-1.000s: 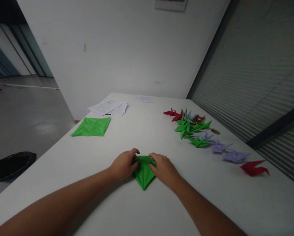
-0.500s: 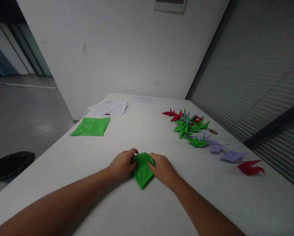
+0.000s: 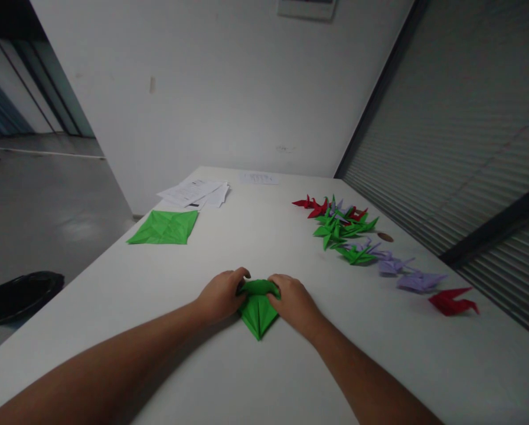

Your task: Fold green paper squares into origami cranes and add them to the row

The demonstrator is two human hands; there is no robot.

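A partly folded sheet of green origami paper (image 3: 258, 314) lies on the white table with its point toward me. My left hand (image 3: 222, 297) pinches its left edge between thumb and fingers. On the opposite edge my right hand (image 3: 293, 300) grips it the same way. Between the hands, the far part of the paper curls over toward me in a rounded band. Some fingertips are hidden behind the paper.
A creased green sheet (image 3: 165, 227) lies at the left, near white printed papers (image 3: 193, 192). Folded paper cranes in green, purple and red (image 3: 453, 302) line the right side, beside a brown disc (image 3: 385, 236). A black-lined bin (image 3: 20, 298) stands left of the table (image 3: 335, 366).
The paper's far flap, which stood up between my hands, now bends down toward me into a curled band. Both hands keep their grip in nearly the same place.
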